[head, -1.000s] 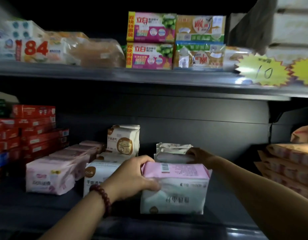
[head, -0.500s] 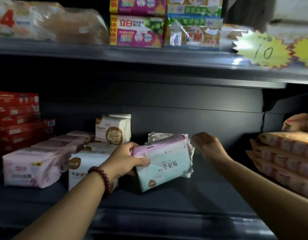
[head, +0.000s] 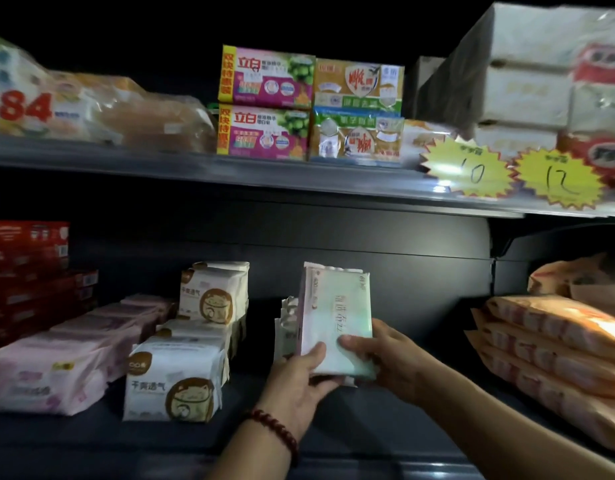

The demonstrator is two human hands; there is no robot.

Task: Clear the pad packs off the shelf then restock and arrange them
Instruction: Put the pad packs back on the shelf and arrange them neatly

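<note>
The dark lower shelf (head: 368, 431) carries stacked orange packs (head: 558, 344) at your right, a row of pink pad packs (head: 50, 375) at the left and white cat-printed packs (head: 174, 386) beside those. Between them you hold a pink-and-mint pad pack (head: 335, 303) upright, just in front of the few packs (head: 286, 327) standing behind it. Your left hand (head: 295, 386) and right hand (head: 396, 358) both grip its lower end, fingers wrapped round it, thumbs on its face. Set it down bottom edge first, square to the packs behind, and release one hand at a time so it cannot topple.
</note>
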